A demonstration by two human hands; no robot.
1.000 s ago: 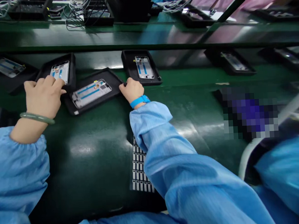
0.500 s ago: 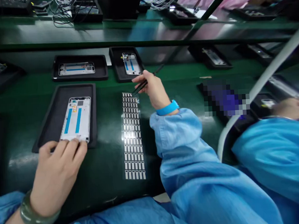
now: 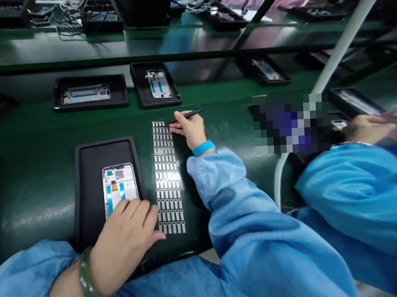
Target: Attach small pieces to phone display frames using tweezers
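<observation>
My right hand (image 3: 191, 129) is closed around black tweezers (image 3: 192, 115), their tips at the upper right corner of a sheet of small pale stickers (image 3: 166, 168). Whether a sticker is caught between the tips is too small to tell. Over the lower end of a phone frame (image 3: 120, 188) lies my left hand (image 3: 126, 234), palm down, with its thumb stretched out toward the sheet's lower left. The frame carries blue strips and an orange flex piece. It lies in a black tray (image 3: 90, 180), and my left hand hides its lower part.
Two more black trays with phone frames (image 3: 85, 94) (image 3: 159, 84) stand farther back. A pale curved tube (image 3: 339, 48) rises on my right. Beyond it a co-worker's hand (image 3: 367, 128) and blue sleeve (image 3: 346, 176) show. Cables (image 3: 73, 17) lie on the back shelf.
The tray with the phone frame has come nearer to me and turned straighter, with my left hand moving along. My right hand has lowered the tweezers to a flatter angle at the sheet's top corner.
</observation>
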